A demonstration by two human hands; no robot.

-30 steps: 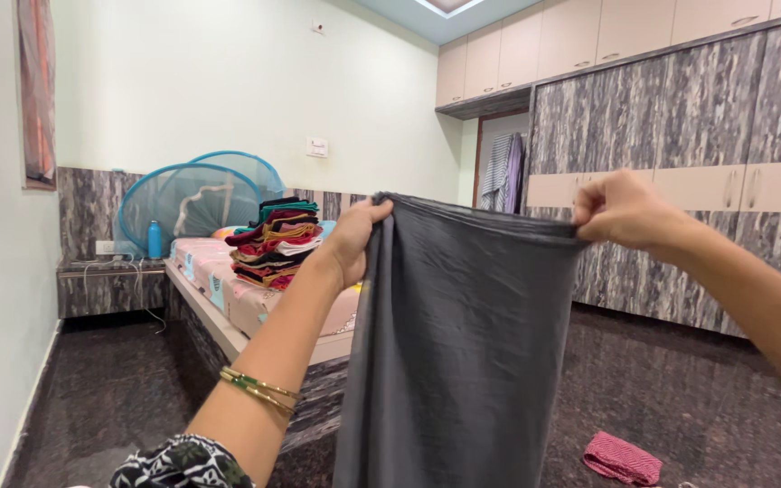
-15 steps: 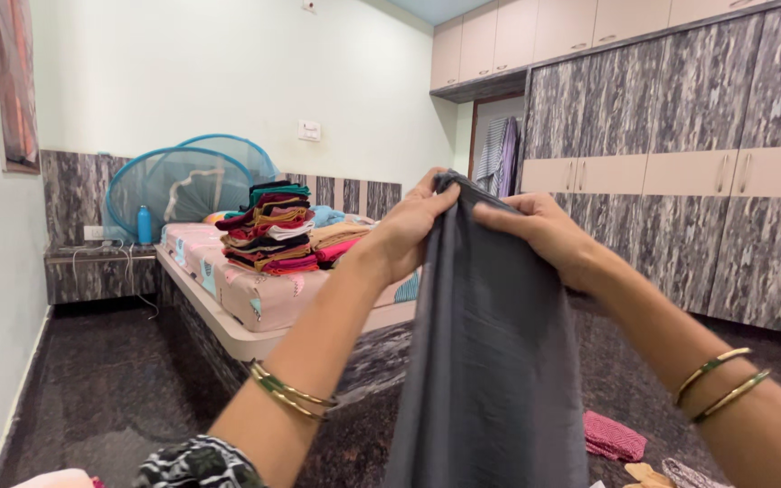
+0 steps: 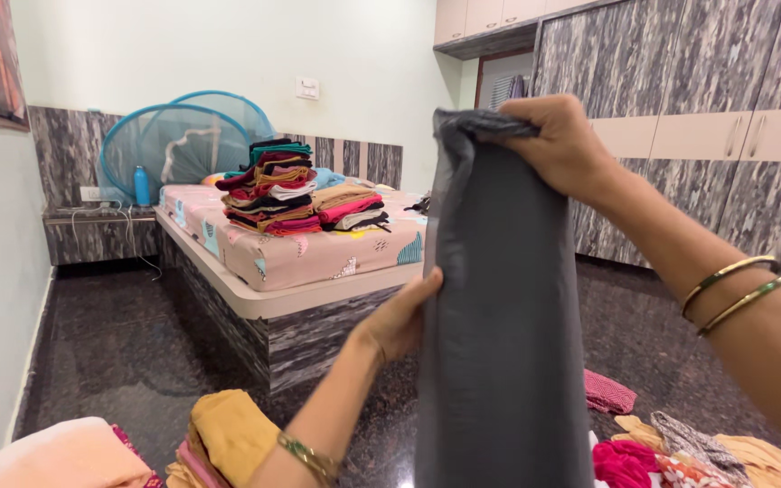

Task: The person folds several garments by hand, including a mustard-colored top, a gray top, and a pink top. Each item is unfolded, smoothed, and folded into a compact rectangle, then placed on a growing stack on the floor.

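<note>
The cloth [image 3: 499, 298] is plain dark grey. The bed sheet [image 3: 300, 248] is pink with little shapes. The net [image 3: 178, 136] and the bottle [image 3: 142, 185] are blue. The floor [image 3: 119, 343] is dark and speckled. The wardrobe [image 3: 680, 63] is streaky grey with beige bands.

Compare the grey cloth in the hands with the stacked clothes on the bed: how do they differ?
The grey cloth hangs upright in the air, pinched at its top by the right hand and touched at its edge by the left hand; the stacked clothes lie flat on the bed, untouched. The grey cloth is one plain piece; the stacked clothes are many pieces in many colours. Both are folded fabric.
</note>
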